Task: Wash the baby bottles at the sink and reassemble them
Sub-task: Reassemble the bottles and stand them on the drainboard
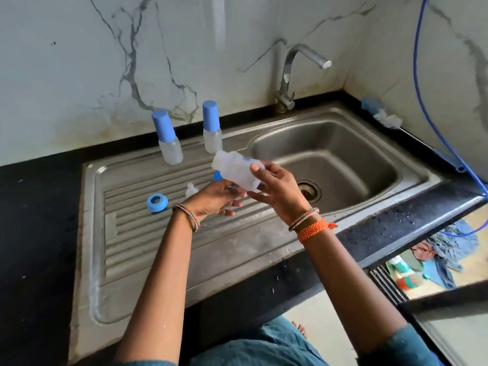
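Bottle body [236,169], clear and uncapped, lay tilted in mid-frame above the drainboard [158,241], just left of the basin. I saw my right hand [277,188] raised, palm toward me, fingers curled round the bottle's lower end. My left hand [215,199] sat just below it, palm up, fingers loosely spread, holding nothing that I could make out. Two capped bottles [167,137] stood in the upper left; a blue ring [157,203] and a clear teat [191,190] lay on the ridges.
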{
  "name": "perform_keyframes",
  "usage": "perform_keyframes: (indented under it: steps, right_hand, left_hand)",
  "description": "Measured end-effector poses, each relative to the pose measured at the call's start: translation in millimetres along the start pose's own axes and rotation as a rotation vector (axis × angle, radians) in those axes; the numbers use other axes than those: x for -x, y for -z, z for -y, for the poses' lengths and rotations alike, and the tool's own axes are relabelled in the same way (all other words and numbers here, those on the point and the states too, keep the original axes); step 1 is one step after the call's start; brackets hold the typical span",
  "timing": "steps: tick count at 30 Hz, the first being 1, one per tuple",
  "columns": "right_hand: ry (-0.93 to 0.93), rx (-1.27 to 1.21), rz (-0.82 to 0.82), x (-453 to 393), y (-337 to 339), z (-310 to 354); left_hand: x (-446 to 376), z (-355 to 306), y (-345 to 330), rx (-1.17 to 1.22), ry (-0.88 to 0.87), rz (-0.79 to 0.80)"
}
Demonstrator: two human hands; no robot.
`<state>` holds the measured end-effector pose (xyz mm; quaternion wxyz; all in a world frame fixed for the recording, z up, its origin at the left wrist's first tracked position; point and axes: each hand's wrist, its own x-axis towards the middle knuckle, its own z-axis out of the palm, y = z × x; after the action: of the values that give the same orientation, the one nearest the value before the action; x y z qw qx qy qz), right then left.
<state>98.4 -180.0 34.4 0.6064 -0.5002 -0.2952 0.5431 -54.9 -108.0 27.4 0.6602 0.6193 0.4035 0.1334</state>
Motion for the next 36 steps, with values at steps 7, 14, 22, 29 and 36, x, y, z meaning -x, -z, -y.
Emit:
perform_keyframes:
  steps: [7, 14, 22, 29, 36]
  right_hand:
    - [0.078, 0.758, 0.325, 30, -12, -46]
    - [0.202, 1.075, 0.321, 37, -18, -68]
    - [0.113, 1.249, 0.39, 39, -15, -74]
    - [0.2, 1.003, 0.281, -21, -43, -2]
    - [0.395, 1.725, 0.752, -103, -156, -39]
  left_hand:
    - [19, 32, 27, -0.449, 0.094, -0.072]
    - [35, 48, 44, -0.4, 0.173, -0.094]
    - [50, 61, 70, -0.242, 0.142, -0.232]
    - [65, 70, 109, 0.015, 0.032, -0.727]
    - [74, 84, 130, 0.137, 0.051, -0.966]
